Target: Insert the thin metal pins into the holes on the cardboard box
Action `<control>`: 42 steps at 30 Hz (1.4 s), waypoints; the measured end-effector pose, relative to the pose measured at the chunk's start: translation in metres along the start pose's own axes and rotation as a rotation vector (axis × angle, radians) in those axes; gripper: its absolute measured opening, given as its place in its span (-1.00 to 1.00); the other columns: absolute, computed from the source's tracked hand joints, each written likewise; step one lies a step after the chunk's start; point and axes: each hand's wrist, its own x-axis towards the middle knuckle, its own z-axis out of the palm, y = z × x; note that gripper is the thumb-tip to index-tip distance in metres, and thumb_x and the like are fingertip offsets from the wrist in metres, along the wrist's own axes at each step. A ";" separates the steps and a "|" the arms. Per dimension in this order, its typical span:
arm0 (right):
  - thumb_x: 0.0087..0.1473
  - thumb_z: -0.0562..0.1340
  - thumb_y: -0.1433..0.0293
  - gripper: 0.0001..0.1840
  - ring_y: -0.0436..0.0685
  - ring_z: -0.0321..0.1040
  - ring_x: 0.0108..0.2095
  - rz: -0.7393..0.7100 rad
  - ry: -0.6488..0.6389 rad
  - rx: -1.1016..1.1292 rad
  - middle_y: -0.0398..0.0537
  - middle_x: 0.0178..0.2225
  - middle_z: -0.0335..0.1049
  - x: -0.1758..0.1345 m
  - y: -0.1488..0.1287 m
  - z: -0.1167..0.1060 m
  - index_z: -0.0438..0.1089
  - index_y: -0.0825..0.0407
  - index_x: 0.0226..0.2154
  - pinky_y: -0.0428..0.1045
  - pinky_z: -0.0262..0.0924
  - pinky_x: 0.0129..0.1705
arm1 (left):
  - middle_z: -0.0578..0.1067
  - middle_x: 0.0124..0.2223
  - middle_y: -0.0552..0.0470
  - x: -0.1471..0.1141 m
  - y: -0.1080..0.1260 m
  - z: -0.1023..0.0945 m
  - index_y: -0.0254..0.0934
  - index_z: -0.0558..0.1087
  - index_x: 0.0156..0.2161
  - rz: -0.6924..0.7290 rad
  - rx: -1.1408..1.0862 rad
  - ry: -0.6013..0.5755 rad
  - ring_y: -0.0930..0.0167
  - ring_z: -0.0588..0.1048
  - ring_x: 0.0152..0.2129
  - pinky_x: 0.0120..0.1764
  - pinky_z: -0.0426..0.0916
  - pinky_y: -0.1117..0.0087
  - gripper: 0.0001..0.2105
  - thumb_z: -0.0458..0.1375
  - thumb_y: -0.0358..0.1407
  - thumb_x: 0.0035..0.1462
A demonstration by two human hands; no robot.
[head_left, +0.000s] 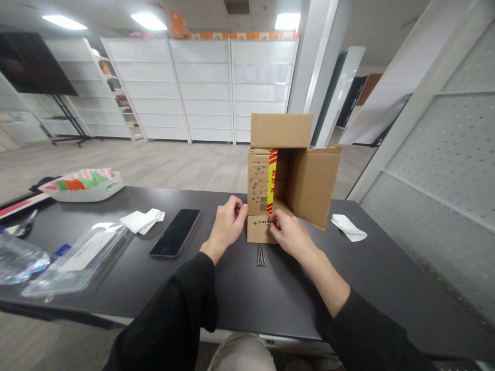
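One cardboard box (294, 178), open at the front, is standing right of centre in the frame on the tabletop (240, 293). One lower flap (260, 234) is bearing a row of small dark holes (264, 222); several nails (261, 255) are lying just below. Left hand (228, 221): curling loosely beside the box; contact and contents unclear. Right hand (290, 234): fingertips are closing together at the holes; any held piece is hiding from view. Step, apparently: working at the holes. Next move is seemingly calling for steady, close alignment.

The dark table (251, 293) carries a box (305, 180), nails (261, 255), phone (176, 233), tissues (143, 221).
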 end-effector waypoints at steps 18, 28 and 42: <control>0.21 0.16 0.43 -0.88 0.11 0.41 -0.28 0.017 0.021 -0.042 -0.06 -0.25 0.53 0.002 0.001 0.002 0.39 -0.01 -0.21 -0.05 -0.04 -0.38 | 0.43 -0.43 0.09 0.000 0.001 0.000 -0.22 0.26 -0.35 0.000 0.000 0.002 0.44 0.41 -0.47 -0.33 0.25 0.39 -0.79 0.00 -0.17 0.28; 0.25 0.12 0.40 -0.89 0.14 0.43 -0.25 0.023 0.013 -0.065 -0.04 -0.24 0.53 0.001 0.000 0.003 0.36 -0.01 -0.21 -0.03 -0.06 -0.39 | 0.41 -0.43 0.10 0.000 0.001 0.000 -0.22 0.26 -0.34 0.005 -0.004 -0.001 0.44 0.40 -0.48 -0.36 0.24 0.39 -0.80 0.00 -0.17 0.28; 0.22 0.14 0.39 -0.85 0.14 0.44 -0.23 0.032 0.004 -0.061 -0.06 -0.20 0.54 0.000 -0.002 0.000 0.37 -0.03 -0.15 -0.04 -0.01 -0.37 | 0.41 -0.42 0.09 0.000 -0.001 0.001 -0.22 0.26 -0.34 -0.009 -0.017 -0.013 0.46 0.39 -0.49 -0.39 0.22 0.41 -0.80 0.00 -0.17 0.29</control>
